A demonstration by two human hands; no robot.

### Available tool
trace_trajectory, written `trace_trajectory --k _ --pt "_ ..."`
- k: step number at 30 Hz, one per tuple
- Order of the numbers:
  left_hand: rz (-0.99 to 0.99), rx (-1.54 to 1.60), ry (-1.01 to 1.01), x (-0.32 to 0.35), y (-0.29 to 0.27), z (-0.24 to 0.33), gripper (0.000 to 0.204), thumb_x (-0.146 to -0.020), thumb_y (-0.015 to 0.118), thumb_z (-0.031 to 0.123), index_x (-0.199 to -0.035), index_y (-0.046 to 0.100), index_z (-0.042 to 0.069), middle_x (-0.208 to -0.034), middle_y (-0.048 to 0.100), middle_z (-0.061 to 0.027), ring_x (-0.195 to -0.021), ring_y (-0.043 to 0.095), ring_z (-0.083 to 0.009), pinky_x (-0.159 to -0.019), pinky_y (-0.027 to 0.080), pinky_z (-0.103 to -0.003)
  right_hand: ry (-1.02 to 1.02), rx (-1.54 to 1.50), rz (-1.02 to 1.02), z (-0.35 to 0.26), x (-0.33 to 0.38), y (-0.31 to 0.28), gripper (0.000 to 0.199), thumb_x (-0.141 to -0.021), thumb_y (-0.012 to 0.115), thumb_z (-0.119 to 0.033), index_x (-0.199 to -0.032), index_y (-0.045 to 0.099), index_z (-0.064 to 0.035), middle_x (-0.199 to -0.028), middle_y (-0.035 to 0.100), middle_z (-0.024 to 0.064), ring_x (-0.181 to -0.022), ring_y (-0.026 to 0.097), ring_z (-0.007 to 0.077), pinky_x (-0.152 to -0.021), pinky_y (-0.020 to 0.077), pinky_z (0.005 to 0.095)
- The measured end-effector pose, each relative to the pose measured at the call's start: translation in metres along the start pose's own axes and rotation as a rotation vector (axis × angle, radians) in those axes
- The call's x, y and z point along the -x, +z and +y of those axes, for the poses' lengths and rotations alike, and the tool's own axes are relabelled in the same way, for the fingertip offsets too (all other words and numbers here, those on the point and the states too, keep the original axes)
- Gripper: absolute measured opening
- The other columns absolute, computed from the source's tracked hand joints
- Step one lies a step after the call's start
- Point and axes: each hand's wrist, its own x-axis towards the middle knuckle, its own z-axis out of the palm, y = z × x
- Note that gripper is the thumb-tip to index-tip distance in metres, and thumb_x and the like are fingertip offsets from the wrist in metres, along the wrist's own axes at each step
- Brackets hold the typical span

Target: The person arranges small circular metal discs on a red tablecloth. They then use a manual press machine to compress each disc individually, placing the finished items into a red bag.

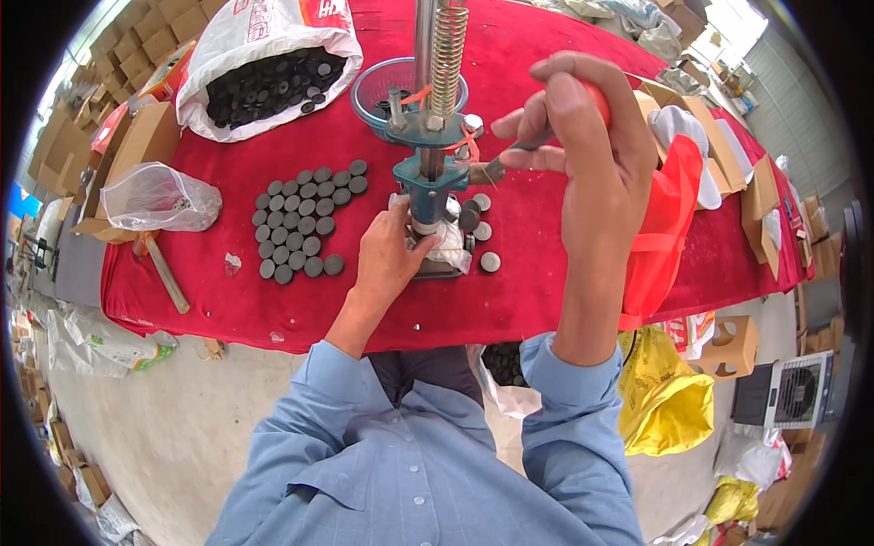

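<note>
A green hand press (426, 173) with a steel column and a coil spring (448, 64) stands at the table's middle. My right hand (592, 136) is raised to its right, fingers curled round the red knob (596, 102) of the press lever. My left hand (387, 250) is low at the press, thumb and fingertips closing in under the ram (424, 223); what they hold there is hidden. White plastic wrapping (452, 250) covers part of the base beside them. Several loose round discs (490, 262), dark and pale, lie right of the base. Left of my left hand, dark grey discs (300, 218) lie grouped flat.
A white sack (264, 127) of black discs lies at the back left, beside a blue-rimmed basin (364, 105) behind the press. On the left are a clear plastic bag (164, 198) and a hammer (166, 276). Red plastic (663, 237) and open cartons (760, 214) stand right.
</note>
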Motion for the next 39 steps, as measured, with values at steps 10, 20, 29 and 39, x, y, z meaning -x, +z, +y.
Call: trace_trajectory --k 10,20,29,39 --pt "0.065 -0.312 0.138 0.044 -0.049 -0.030 0.037 -0.085 0.083 0.018 -0.118 0.072 0.005 -0.116 0.070 -0.0114 -0.108 0.064 -0.0335 -0.092 0.051 -0.046 -0.480 -0.004 -0.165 0.060 0.122 -0.031 0.023 -0.098 0.067 -0.020 -0.109 0.061 -0.0007 -0.090 0.064 0.0156 -0.092 0.068 0.0380 -0.077 0.0576 0.0455" --pt "-0.079 -0.379 0.030 0.083 -0.084 -0.057 0.048 -0.084 0.082 0.007 -0.131 0.070 0.003 -0.116 0.069 -0.0140 -0.103 0.064 -0.0315 -0.088 0.052 -0.043 -0.478 0.110 -0.157 0.061 0.135 -0.036 0.023 -0.094 0.070 -0.018 -0.107 0.060 -0.0019 -0.089 0.065 0.0169 -0.092 0.067 0.0384 -0.077 0.0592 0.0471" --pt "-0.035 0.031 -0.098 0.028 -0.031 -0.013 0.078 -0.080 0.091 0.011 -0.147 0.053 0.002 -0.102 0.075 -0.0115 -0.077 0.068 -0.0212 -0.070 0.056 -0.035 -0.200 0.024 -0.115 0.015 0.034 -0.021 0.018 -0.098 0.069 -0.016 -0.107 0.066 -0.0005 -0.091 0.067 0.0069 -0.080 0.065 0.0130 -0.071 0.0544 0.0304" --pt "0.010 0.016 -0.001 -0.002 0.007 -0.004 0.077 -0.078 0.093 0.020 -0.140 0.052 0.000 -0.097 0.071 -0.0153 -0.087 0.070 -0.0323 -0.075 0.057 -0.043 -0.047 -0.079 -0.018 0.011 0.010 -0.007 0.019 -0.100 0.070 -0.018 -0.110 0.067 -0.0012 -0.092 0.066 0.0044 -0.074 0.066 0.0081 -0.063 0.0562 0.0232"
